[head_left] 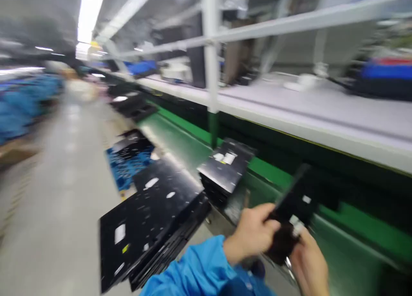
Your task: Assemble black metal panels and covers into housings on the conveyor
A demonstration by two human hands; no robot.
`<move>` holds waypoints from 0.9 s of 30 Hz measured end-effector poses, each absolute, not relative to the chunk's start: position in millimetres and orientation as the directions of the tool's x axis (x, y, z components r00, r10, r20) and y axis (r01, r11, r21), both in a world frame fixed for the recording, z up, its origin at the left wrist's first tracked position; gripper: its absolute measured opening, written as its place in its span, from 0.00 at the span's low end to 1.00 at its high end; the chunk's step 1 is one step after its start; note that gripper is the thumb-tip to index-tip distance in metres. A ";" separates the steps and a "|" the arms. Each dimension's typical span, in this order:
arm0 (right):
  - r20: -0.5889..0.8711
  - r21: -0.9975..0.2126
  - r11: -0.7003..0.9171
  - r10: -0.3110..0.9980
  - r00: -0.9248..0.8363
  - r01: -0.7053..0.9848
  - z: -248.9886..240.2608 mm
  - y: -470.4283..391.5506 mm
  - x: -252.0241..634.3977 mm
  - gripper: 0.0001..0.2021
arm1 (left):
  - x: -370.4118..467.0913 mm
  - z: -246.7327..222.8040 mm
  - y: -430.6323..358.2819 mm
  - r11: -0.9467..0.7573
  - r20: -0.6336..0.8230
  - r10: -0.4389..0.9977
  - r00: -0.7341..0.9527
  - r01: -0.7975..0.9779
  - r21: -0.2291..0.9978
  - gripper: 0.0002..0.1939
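Note:
A flat black panel with small pale labels is held up in front of me, blurred by motion. My left hand grips its left edge, thumb on top. Closed on the lower right corner is my right hand, fingers partly hidden. Something shiny and metallic shows beside the right hand, too blurred to name. To the left of the panel lies a small stack of black panels with white and yellow labels. A bigger stack of wide black panels is nearer, left of my blue sleeves.
Beyond the wide stack are blue circuit boards with a black piece on top. The green bench runs away under a white shelf with an upright post. A walkway lies left, with blue-clad people along it.

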State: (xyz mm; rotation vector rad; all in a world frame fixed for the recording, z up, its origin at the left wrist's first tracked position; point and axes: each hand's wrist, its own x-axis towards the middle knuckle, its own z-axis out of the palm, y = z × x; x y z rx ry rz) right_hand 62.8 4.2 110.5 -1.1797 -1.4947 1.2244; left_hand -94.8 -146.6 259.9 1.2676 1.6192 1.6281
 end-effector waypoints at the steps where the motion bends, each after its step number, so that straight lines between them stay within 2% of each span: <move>1: -0.029 -0.995 -0.027 1.000 -0.012 0.094 103.5 -5.0 78.9 0.37 | -89.8 230.7 -141.2 -0.156 0.166 0.878 -0.450 0.058 0.986 0.19; 3: -0.106 -0.985 -0.140 0.954 0.282 0.103 80.1 -16.0 109.4 0.33 | -75.7 163.8 -123.4 -0.011 -0.091 0.903 -0.421 -0.233 0.972 0.27; 4: -0.123 -0.974 -0.184 0.921 0.369 0.134 65.0 -19.3 124.2 0.33 | -66.4 130.6 -113.9 0.122 -0.226 0.897 -0.380 -0.279 0.953 0.27; 5: -0.133 -0.960 -0.222 0.898 0.419 0.171 48.9 -22.5 137.9 0.32 | -56.4 100.6 -105.4 0.222 -0.315 0.856 -0.409 -0.259 0.940 0.23; 7: -0.158 -0.933 -0.282 0.879 0.450 0.223 17.0 -28.8 158.9 0.32 | -38.8 55.0 -91.8 0.355 -0.382 0.783 -0.491 -0.152 0.922 0.14; 9: -0.191 -0.916 -0.324 0.872 0.451 0.238 -10.4 -31.7 168.0 0.31 | -29.0 29.5 -80.3 0.414 -0.382 0.750 -0.541 -0.067 0.908 0.08; 12: -0.220 -0.895 -0.367 0.857 0.465 0.253 -36.5 -22.2 163.0 0.31 | -28.7 15.4 -60.4 0.462 -0.380 0.741 -0.553 0.010 0.887 0.06; 18: -0.165 -0.834 -0.376 0.868 0.468 0.403 -42.6 28.5 147.8 0.31 | -33.2 6.9 -17.8 0.560 -0.358 0.727 -0.586 0.204 0.803 0.06; 23: -0.084 -0.746 -0.349 0.894 0.441 0.567 -37.5 49.9 151.8 0.27 | -31.0 8.0 -5.0 0.614 -0.343 0.715 -0.608 0.313 0.724 0.18; 27: -0.210 -0.697 -0.409 0.902 0.378 0.589 -40.0 46.5 161.8 0.25 | -29.6 9.6 -2.5 0.631 -0.393 0.722 -0.570 0.309 0.711 0.22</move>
